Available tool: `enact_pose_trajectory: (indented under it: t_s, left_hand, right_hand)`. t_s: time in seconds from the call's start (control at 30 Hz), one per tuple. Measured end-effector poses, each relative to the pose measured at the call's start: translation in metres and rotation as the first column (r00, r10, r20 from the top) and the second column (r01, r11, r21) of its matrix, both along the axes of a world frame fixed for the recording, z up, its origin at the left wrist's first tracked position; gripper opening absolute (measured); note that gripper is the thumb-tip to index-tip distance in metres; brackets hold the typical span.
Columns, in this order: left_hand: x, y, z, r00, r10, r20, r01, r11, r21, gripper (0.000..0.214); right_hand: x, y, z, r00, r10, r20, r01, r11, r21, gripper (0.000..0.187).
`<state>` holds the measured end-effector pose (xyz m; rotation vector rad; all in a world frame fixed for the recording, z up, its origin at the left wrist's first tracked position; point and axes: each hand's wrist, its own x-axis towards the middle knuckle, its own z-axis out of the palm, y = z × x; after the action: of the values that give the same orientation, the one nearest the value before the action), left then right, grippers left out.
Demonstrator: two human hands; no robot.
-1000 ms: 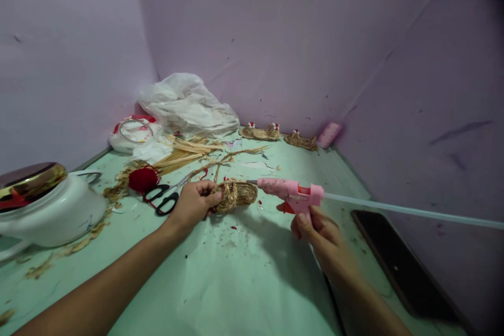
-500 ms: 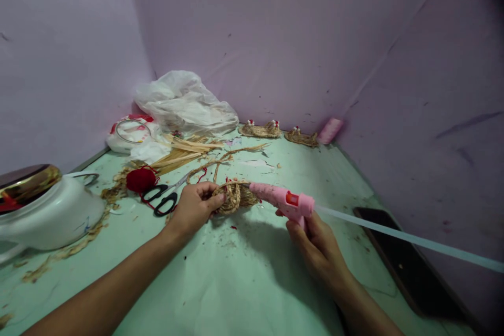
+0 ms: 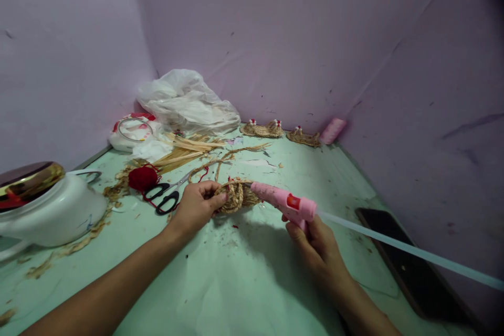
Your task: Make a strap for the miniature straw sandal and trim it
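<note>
Between the thumb and fingers of my left hand (image 3: pixel 200 203) is the near end of a small braided straw slipper (image 3: pixel 238 198), tilted up off the table. A braided strap loops over it, with a bit of red on top. My right hand (image 3: pixel 315 241) is wrapped around the grip of a pink glue gun (image 3: pixel 283 202). Its nozzle points left and meets, or nearly meets, the slipper's upper edge; the tip is hard to make out. A long clear glue stick (image 3: pixel 405 248) sticks out from the gun's back toward the right.
Black-handled scissors (image 3: pixel 167 198) and a red yarn ball (image 3: pixel 142 178) lie left of my left hand. Straw strips (image 3: pixel 185 153) and a plastic bag (image 3: pixel 189 102) lie behind. Finished-looking slippers (image 3: pixel 262 130) stand by the wall. A white pot (image 3: pixel 51 215) is at left, a phone (image 3: pixel 409 262) at right.
Both hands keep nearly the same pose around the slipper and glue gun. The whole view shifts slightly, and the glue stick's far end sits a little lower.
</note>
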<state>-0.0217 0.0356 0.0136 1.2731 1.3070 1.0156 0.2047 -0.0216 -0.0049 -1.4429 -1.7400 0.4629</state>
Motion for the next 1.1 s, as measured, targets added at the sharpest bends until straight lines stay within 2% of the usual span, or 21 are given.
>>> enact_pose_trajectory:
  t_s: [0.23,0.53,0.73,0.93,1.1]
  left_hand:
    - [0.0006,-0.0001,0.0,1.0,-0.001,-0.004,0.001,1.0,0.002,0.024]
    - [0.0,0.0024,-0.0045,1.0,-0.002,-0.003,0.002,1.0,0.012,0.024]
    - [0.0004,0.0007,-0.0037,1.0,-0.029,0.008,0.029,0.999,0.038,0.02]
    - [0.0009,0.0007,-0.0023,1.0,0.003,0.001,-0.003,1.0,0.029,0.02]
    - [0.0009,0.0017,-0.0038,1.0,0.005,0.002,-0.005,0.999,0.046,0.018]
  right_hand:
    - [-0.0009,-0.0003,-0.0007,1.0,0.01,0.013,-0.011,0.998,0.068,0.018]
    - [-0.0007,-0.0007,0.004,0.998,0.06,0.019,-0.061,0.997,0.037,0.02]
    - [-0.0009,-0.0001,0.0025,0.998,0.042,0.037,-0.044,0.997,0.057,0.02]
    - [-0.0006,-0.0012,0.0026,0.999,0.025,0.032,-0.028,0.994,0.105,0.02]
    - [-0.001,-0.001,0.0047,0.999,0.028,0.028,-0.03,0.995,0.091,0.021]
